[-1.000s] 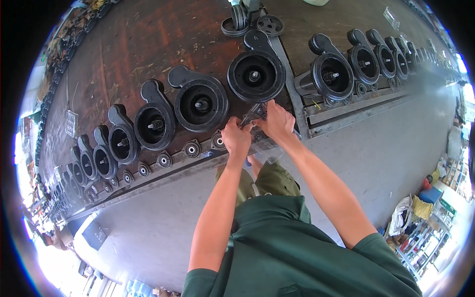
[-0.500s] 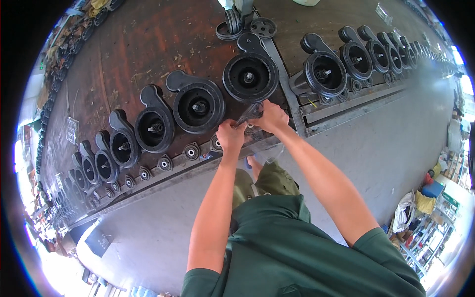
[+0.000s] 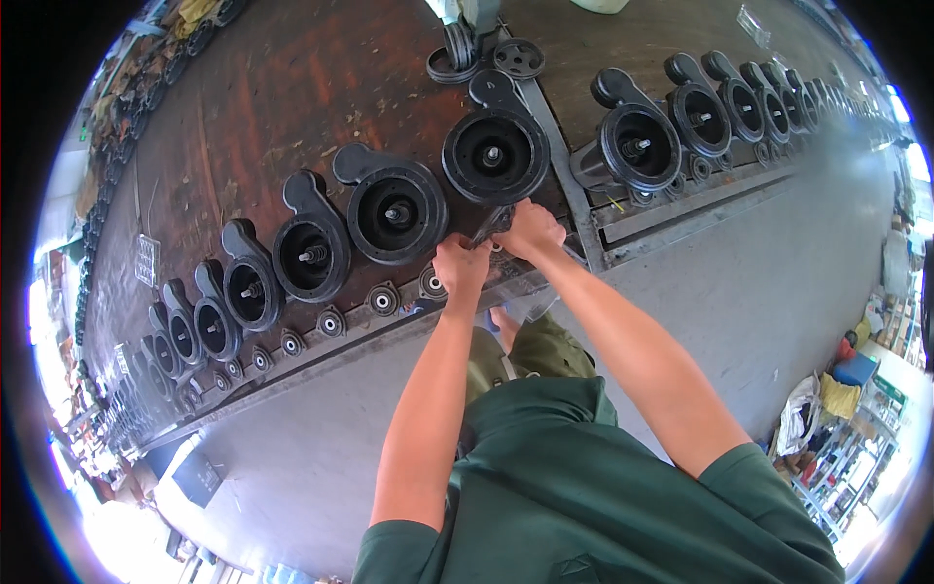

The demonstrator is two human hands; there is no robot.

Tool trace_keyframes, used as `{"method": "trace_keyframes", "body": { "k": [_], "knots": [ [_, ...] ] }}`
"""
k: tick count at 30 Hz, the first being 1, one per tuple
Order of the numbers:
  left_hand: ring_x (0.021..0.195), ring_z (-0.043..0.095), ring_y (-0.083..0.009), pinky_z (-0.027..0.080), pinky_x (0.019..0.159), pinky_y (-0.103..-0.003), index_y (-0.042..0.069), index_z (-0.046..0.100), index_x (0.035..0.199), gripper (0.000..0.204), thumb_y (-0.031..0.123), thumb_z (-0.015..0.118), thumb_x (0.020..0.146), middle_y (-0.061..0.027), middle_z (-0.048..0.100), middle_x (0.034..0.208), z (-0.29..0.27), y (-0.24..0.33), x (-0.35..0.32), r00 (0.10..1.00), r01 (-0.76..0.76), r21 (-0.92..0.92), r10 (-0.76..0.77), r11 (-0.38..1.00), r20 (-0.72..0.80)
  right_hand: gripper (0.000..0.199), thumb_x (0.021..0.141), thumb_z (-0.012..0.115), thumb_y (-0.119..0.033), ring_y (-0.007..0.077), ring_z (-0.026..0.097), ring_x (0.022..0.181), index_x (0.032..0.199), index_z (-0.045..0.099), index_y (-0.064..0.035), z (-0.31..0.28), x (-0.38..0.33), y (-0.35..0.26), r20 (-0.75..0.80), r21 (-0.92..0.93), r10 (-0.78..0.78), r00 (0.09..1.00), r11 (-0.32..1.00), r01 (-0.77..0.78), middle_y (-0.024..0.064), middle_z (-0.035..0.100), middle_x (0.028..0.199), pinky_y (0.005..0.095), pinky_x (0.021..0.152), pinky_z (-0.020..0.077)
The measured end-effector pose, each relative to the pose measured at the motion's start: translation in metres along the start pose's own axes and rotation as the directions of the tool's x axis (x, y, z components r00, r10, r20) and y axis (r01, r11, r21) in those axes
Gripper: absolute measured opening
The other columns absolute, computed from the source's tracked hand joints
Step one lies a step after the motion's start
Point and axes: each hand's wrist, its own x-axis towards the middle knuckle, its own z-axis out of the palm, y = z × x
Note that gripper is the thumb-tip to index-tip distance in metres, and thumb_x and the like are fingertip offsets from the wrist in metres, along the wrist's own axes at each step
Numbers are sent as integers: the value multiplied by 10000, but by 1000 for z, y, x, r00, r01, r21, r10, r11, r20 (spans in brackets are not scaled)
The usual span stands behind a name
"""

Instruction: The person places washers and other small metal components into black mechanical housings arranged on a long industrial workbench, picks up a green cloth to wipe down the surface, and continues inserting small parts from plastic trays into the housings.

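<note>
Worn on the person's head, the left of two fisheye cameras looks steeply down over the green shirt [image 3: 584,487], fairly near the left hand [image 3: 461,265] and right hand [image 3: 531,232], taking in the workbench [image 3: 282,92] ahead and the grey floor [image 3: 700,268] to either side, straight edges bending toward its rim

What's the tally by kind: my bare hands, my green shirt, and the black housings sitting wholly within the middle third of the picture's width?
Left hand and right hand: 2
Green shirt: 1
Black housings wholly within the middle third: 2
Total: 5
</note>
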Motion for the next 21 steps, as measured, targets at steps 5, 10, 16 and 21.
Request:
{"method": "trace_keyframes", "body": {
  "k": [5,10,16,21],
  "knots": [
    [599,733,-228,577,533,-334,-23,689,887,315,198,878,766,-112,720,742,-3,-7,1,997,-16,-119,24,993,69,682,757,866,-464,323,635,1205,1230,569,-74,-2,2,13,2,51,-106,994,993,105,130,647,1266,465,969,538],
    [582,729,-213,574,505,-336,-35,672,886,309,146,883,752,-111,710,736,7,-26,5,992,-121,-201,128,972,19,665,755,868,-475,340,622,1204,1174,555,-63,3,3,29,-11,49,-260,965,964,260,135,644,1218,476,936,544],
    [564,723,-211,574,512,-331,-19,675,861,300,144,894,737,-111,708,690,11,-19,7,999,-29,-125,32,992,18,664,761,861,-445,339,602,1221,1209,545,-70,11,-4,22,-88,-40,-213,973,977,210,138,634,1247,486,968,524],
    [567,723,-242,575,595,-353,12,660,786,325,213,907,721,-122,708,650,8,-4,-1,1000,-3,3,3,1000,-31,674,749,866,-422,334,599,1238,1232,551,-72,12,-7,12,-57,-52,-142,988,989,139,133,640,1260,492,984,509]
  ]
}}
